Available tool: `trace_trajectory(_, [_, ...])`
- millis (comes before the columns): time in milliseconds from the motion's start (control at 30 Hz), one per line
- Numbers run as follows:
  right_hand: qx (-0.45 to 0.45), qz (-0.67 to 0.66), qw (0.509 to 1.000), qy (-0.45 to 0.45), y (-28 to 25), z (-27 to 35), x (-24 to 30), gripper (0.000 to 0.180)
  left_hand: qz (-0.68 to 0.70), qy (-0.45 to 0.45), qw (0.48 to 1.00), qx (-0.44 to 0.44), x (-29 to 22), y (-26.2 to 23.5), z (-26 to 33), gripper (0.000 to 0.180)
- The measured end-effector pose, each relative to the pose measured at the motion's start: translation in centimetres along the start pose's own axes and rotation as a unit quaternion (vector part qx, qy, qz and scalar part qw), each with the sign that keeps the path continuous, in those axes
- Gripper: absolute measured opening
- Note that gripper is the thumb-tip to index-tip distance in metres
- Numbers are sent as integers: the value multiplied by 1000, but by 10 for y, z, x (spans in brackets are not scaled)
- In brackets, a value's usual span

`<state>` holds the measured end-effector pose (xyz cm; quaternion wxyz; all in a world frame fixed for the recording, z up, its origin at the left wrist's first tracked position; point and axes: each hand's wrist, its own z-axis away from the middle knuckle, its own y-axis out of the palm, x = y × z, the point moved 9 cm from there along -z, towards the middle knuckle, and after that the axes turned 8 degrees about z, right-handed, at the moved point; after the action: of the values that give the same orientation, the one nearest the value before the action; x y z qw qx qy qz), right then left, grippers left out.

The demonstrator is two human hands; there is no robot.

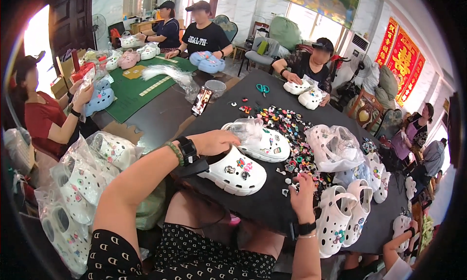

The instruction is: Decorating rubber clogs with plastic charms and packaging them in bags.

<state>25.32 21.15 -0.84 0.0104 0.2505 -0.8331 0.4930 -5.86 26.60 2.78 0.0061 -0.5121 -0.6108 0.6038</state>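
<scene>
A white clog with several colourful shoe charms on its top lies at the near table edge. My left hand is closed on its heel end, with a watch and a green bead bracelet on that wrist. Behind it sits a second white clog with charms, clear plastic bunched at its opening. My right hand is at the near side of a heap of loose shoe charms. Its fingers are bent together; what they pinch is too small to make out.
White clogs stand right of my right hand, bagged clogs beyond. More bagged clogs are piled at left. Teal scissors, a phone and a clear tub lie farther off. Co-workers handle clogs around the tables.
</scene>
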Motion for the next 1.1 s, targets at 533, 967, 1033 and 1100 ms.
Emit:
trace_trajectory(533, [4, 36, 999, 22, 17, 42, 43, 22, -34, -28, 998, 52, 53, 3, -2, 67])
trace_trajectory(967, [-5, 32, 999, 18, 17, 41, 41, 23, -133, -52, 990, -3, 33, 10, 1, 29])
trace_trajectory(1033, [-8, 35, 999, 20, 16, 43, 38, 22, -207, -51, 977, -17, 6, 8, 7, 16])
trace_trajectory(1100, [-12, 32, 999, 13, 15, 43, 41, 22, -225, -26, 972, -67, -3, 5, 28, 13])
